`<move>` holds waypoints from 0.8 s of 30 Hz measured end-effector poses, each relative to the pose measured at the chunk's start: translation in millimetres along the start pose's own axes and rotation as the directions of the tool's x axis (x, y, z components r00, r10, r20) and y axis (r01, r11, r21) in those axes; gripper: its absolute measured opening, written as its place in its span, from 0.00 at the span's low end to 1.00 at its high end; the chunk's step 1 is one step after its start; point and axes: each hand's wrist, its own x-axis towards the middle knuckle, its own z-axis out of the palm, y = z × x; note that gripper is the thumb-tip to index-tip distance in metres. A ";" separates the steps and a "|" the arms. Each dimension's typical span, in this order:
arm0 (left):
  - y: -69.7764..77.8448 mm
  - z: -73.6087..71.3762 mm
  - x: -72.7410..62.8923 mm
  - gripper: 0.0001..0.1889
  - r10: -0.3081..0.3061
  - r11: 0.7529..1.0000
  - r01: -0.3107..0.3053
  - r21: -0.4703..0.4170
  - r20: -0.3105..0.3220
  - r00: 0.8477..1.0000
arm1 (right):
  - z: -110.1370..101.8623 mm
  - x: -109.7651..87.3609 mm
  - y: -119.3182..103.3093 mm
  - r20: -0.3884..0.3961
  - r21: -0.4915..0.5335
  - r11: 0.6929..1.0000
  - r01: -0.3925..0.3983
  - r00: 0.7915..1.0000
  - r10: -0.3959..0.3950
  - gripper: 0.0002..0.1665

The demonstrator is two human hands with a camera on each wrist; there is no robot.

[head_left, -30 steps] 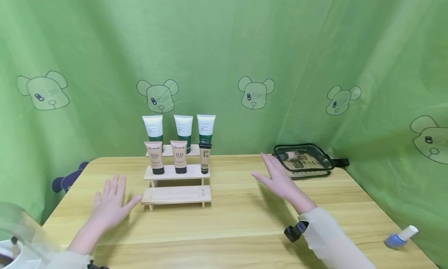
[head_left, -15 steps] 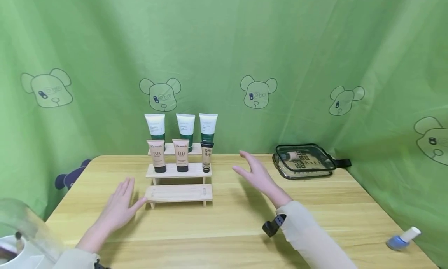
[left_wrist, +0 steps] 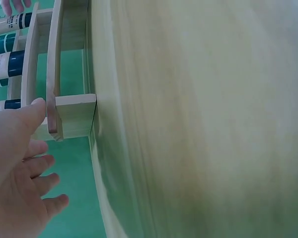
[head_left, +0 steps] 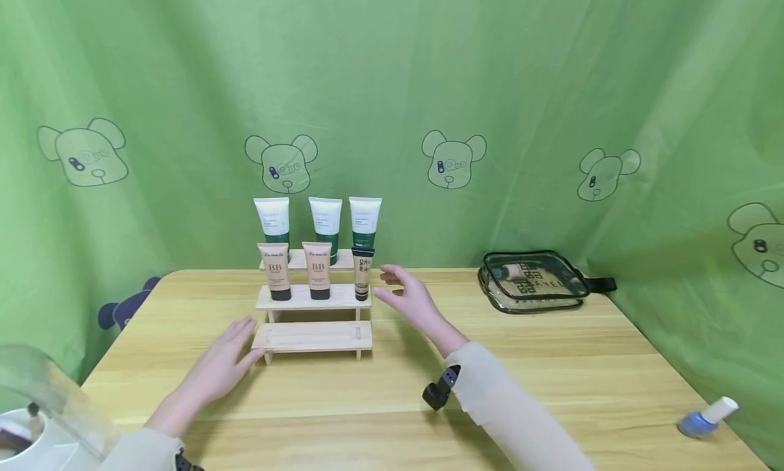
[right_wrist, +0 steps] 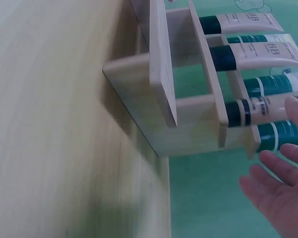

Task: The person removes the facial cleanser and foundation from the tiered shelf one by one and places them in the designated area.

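Note:
A three-step wooden display rack [head_left: 312, 335] stands on the table. Its middle step carries two pink BB cream tubes [head_left: 318, 270] and a slim beige tube with black ends [head_left: 362, 273]. White-and-green tubes [head_left: 365, 219] stand on the top step, partly hidden by those in front. My left hand [head_left: 217, 369] is at the rack's left end, fingers extended; its thumb [left_wrist: 37, 111] is by the lowest step, and whether it touches cannot be told. Just right of the slim beige tube is my right hand [head_left: 416, 304], holding nothing, its fingers [right_wrist: 268, 173] spread and slightly bent.
A clear black-trimmed pouch [head_left: 533, 280] with items inside lies at the back right. Blue nail polish [head_left: 707, 416] lies near the right edge. At the front left is a white holder [head_left: 52, 450] with brushes beneath a transparent cover [head_left: 55, 382]. A green curtain [head_left: 367, 83] hangs behind.
My right hand has moved left across the table, from near the pouch to beside the slim beige tube. My left hand has shifted right, closer to the rack. The tubes have stayed put.

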 end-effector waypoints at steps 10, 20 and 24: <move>1.7 2.5 0.9 0.25 0.039 0.999 -0.039 0.007 -0.020 0.999 | 19.9 8.5 -5.8 -0.032 0.077 0.997 -0.012 0.999 0.014 0.25; 2.3 3.3 1.8 0.23 0.034 0.999 -0.034 0.005 -0.018 0.999 | 24.0 11.2 -6.9 -0.067 0.114 0.991 -0.063 0.995 0.071 0.20; 2.3 3.9 2.4 0.23 0.030 0.999 -0.030 0.012 -0.016 0.999 | 24.8 11.8 -7.4 -0.074 0.117 0.991 -0.062 0.995 0.071 0.18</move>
